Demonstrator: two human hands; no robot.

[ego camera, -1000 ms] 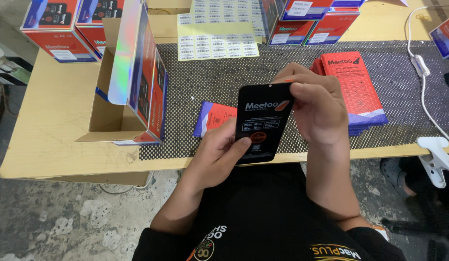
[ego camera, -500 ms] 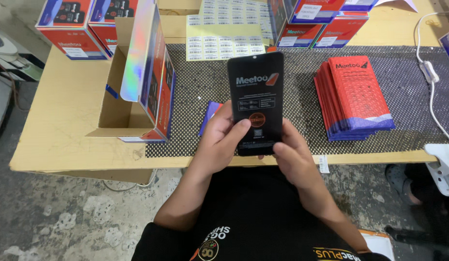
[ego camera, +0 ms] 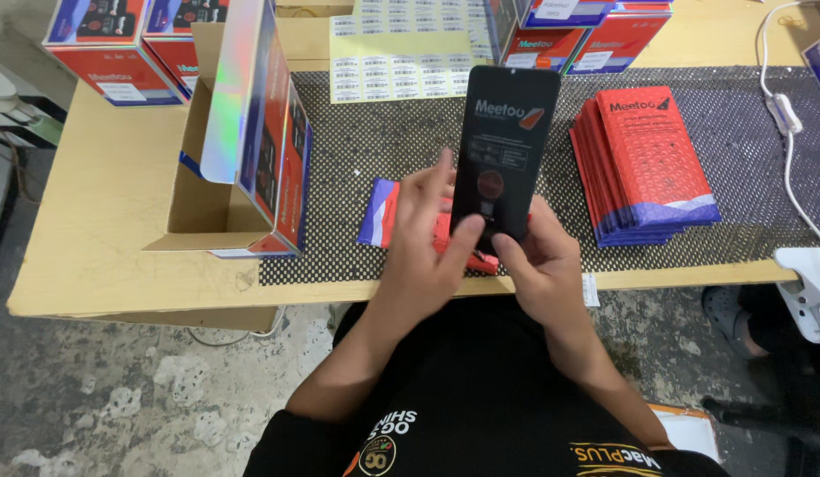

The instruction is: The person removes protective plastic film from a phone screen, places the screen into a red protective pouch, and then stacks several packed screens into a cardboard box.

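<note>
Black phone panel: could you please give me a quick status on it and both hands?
Left hand and right hand both grip black phone panel, upright above mat. Red sleeve lies beneath. Nothing blocking.

A flat black phone screen panel (ego camera: 502, 155) with a printed protective film stands upright, lengthwise away from the person, its lower end pinched between both hands. Under it a red-and-blue packet (ego camera: 388, 212) lies flat on the bench.
</note>
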